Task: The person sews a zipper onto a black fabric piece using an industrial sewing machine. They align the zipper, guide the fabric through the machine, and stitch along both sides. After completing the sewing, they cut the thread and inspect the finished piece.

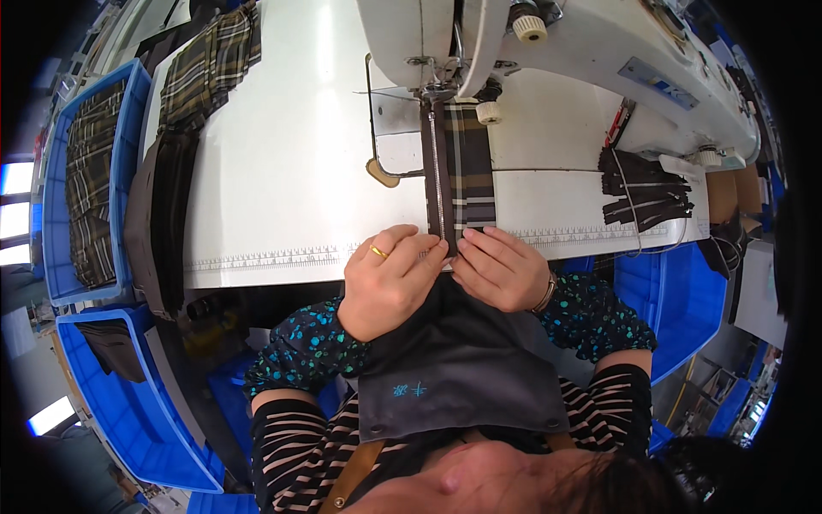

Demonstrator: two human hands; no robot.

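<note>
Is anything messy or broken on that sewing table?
Nothing looks broken or spilled. The zipper runs straight along the plaid strip, with the left hand and right hand at its near end. Only the loose zippers on the right look a bit messy, because they're fanned unevenly.

The plaid strip (476, 163) I'm seeing is dark brown, black and grey with pale lines, the zipper (441, 188) dark brown and silver. Sewing machine (582, 56) is white, right-hand bin (689, 308) bright blue. Oversleeves (591, 321) are black flecked teal and green, shirt (287, 441) striped black and beige.
</note>
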